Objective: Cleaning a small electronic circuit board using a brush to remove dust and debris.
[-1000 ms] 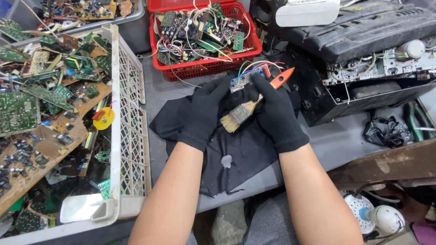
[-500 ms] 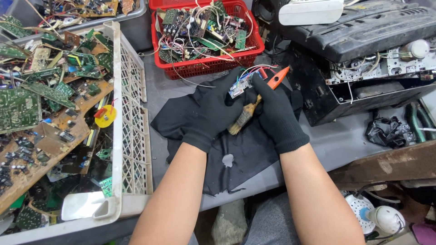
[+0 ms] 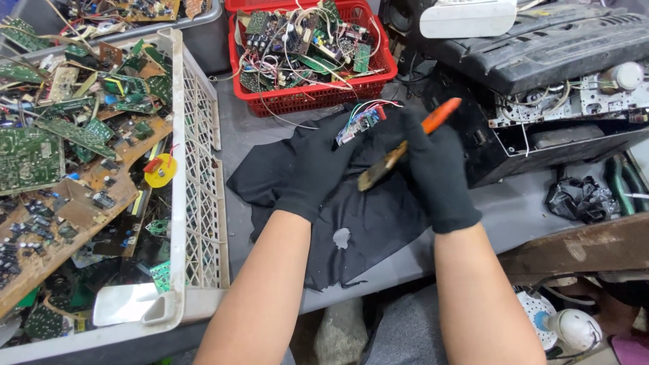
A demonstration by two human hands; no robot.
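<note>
Here the left hand [image 3: 318, 165], in a black glove, pinches a small circuit board [image 3: 358, 124] with coloured wires, held above the black cloth [image 3: 351, 223] on the table [image 3: 514, 209]. The right hand [image 3: 436, 172], also gloved, is closed around an orange-handled brush [image 3: 405, 147], bristles angled just beneath the board. Judgement: short strokes away from the wires, board held steady over the cloth, would serve best. Compared with half a second ago, the brush sits more steeply and the board is more exposed.
</note>
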